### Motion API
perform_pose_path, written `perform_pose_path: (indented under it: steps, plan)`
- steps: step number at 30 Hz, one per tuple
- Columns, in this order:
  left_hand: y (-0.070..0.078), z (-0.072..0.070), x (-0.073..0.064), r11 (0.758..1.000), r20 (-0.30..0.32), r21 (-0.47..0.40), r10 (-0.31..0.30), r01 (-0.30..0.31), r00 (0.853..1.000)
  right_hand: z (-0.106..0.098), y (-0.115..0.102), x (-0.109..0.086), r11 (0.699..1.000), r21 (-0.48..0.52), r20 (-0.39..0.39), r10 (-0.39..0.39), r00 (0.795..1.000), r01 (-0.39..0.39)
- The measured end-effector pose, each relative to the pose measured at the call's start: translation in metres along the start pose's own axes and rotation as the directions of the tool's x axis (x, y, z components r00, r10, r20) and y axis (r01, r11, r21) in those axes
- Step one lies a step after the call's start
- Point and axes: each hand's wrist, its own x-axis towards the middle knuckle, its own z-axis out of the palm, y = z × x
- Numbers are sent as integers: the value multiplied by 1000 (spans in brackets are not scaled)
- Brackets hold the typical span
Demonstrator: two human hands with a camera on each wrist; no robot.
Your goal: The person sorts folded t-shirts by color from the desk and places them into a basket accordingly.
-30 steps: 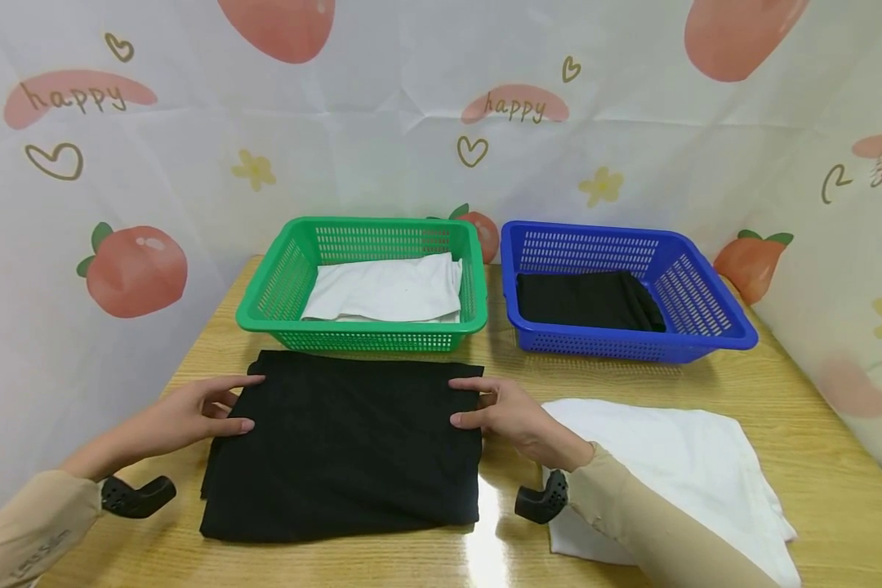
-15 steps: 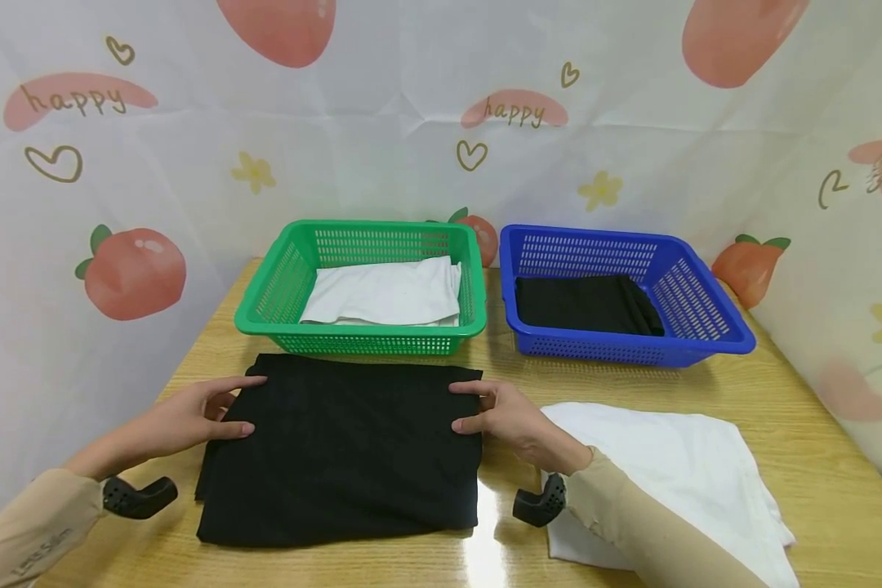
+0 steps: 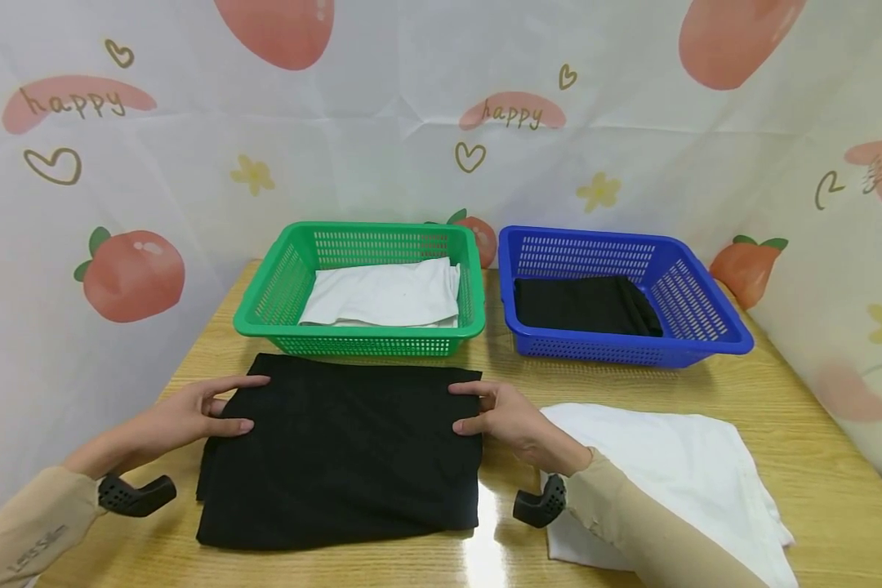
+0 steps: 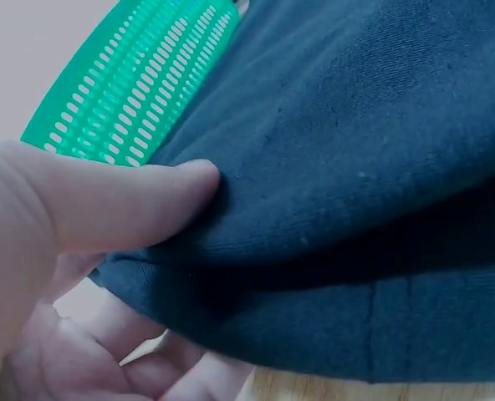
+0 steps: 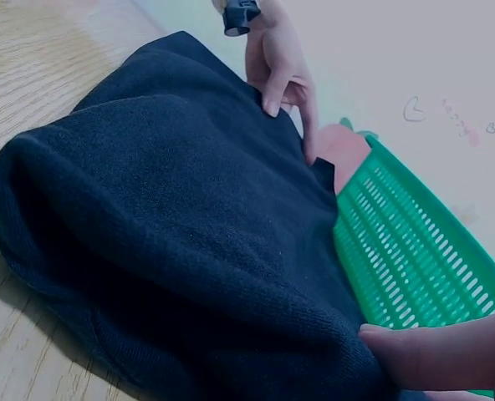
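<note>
A folded black garment [image 3: 345, 457] lies on the wooden table in front of me in the head view. My left hand [image 3: 184, 420] pinches its left edge. In the left wrist view the thumb [image 4: 160, 200] presses on top while other fingers are under the layers, and a stitched seam shows on the lower layer. At the opposite side, my right hand [image 3: 510, 420] pinches the right edge, with thumb and index finger over the top. The right wrist view shows the fabric's layers [image 5: 197, 192] gaping apart along the near edge; the right hand's lower fingers are mostly hidden.
Behind the garment stands a green basket [image 3: 360, 331] holding folded white cloth [image 3: 385, 292]. To its right is a blue basket [image 3: 595, 343] with folded black cloth [image 3: 581, 304]. White fabric [image 3: 661, 465] lies at the right, partly under my right forearm. A printed curtain [image 3: 382, 106] hangs behind.
Both hands keep their places on the black garment's edges, and the garment stays nearly still. Only a very slight shift of the head view shows.
</note>
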Motion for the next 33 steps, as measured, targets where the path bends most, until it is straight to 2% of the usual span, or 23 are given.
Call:
perform_pose_path:
  steps: [7,13,16,18,20,22,24,27,29,31,33]
  plan:
    - [2,4,-6,1000,-104,17,-17,19,994,-10,0,-5,992,121,100,-43,994,30]
    - [17,12,-15,999,-162,35,27,-21,986,-27,-12,-13,991,103,125,-97,987,84]
    - [28,17,-20,1000,-174,9,14,-13,985,-39,-23,-20,990,96,134,-117,984,104]
    - [36,23,-22,1000,-180,-11,11,-13,984,-49,-30,-26,990,53,127,-138,982,132]
    - [44,29,-23,1000,-187,-20,13,-17,982,-60,-39,-33,987,3,131,-159,979,160]
    - [54,36,-25,999,-194,-14,39,-43,980,-72,-48,-41,984,-5,155,-173,973,176]
    - [67,42,-26,999,-219,3,39,-39,975,-86,-57,-49,981,-20,176,-186,967,192]
    - [92,50,-22,998,-267,19,66,-63,961,-110,-72,-59,974,46,225,-226,948,221]
    - [110,55,-14,995,-304,22,96,-94,948,-130,-82,-65,966,67,241,-259,935,250]
    - [127,59,-2,988,-325,20,153,-155,933,-151,-92,-67,954,133,269,-296,917,269]
    - [142,62,15,973,-341,16,222,-231,913,-174,-99,-69,948,146,270,-312,911,282]
